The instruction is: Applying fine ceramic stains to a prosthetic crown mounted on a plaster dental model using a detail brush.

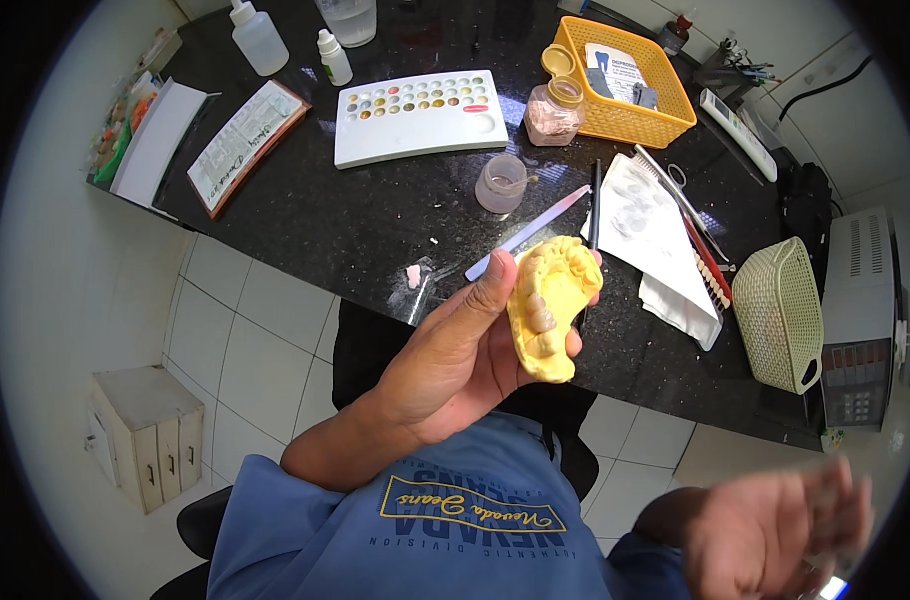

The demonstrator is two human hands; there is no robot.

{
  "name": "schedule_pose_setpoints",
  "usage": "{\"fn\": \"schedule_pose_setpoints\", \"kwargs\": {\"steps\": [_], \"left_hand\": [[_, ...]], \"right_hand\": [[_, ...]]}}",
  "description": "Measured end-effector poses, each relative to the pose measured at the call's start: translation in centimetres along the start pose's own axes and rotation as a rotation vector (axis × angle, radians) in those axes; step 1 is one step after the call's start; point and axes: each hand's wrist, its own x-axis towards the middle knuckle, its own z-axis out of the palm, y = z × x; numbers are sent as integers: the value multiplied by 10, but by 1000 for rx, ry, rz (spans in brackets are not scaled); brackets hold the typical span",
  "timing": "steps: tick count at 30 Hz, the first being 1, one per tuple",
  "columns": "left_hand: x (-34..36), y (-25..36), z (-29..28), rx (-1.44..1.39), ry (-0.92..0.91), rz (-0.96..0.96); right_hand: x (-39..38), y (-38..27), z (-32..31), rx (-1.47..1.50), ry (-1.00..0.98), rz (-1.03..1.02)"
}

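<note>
My left hand (440,375) grips a yellow dental cast (560,290) upright, thumb against its left edge; a translucent beige piece (540,315) sits on its tooth row. My right hand (765,530) is at the lower right, blurred, palm upward, fingers apart and holding nothing. Beyond the cast lie a lavender-handled tool (523,234) and a black pen-like tool (596,190), partly behind it. A small translucent cup (500,185) stands farther back, and a small pink lump (413,276) lies on the dark countertop (275,210).
A palette (420,145), bottles (259,45), a powder jar (553,120) and a yellow basket (635,125) stand behind. A stained paper (640,230), long tools (685,205), a green basket (770,310) and a grey appliance (855,300) are rightward. A cabinet (145,430) stands lower left.
</note>
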Motion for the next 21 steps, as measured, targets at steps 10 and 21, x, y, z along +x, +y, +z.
{"fn": "schedule_pose_setpoints", "kwargs": {"steps": [10,21], "left_hand": [[11,1,3,39,141,-109],[19,-7,-4,-314,-38,-188]], "right_hand": [[-77,8,56,261,-1113,446],[-70,14,58,248,-1039,226]]}}
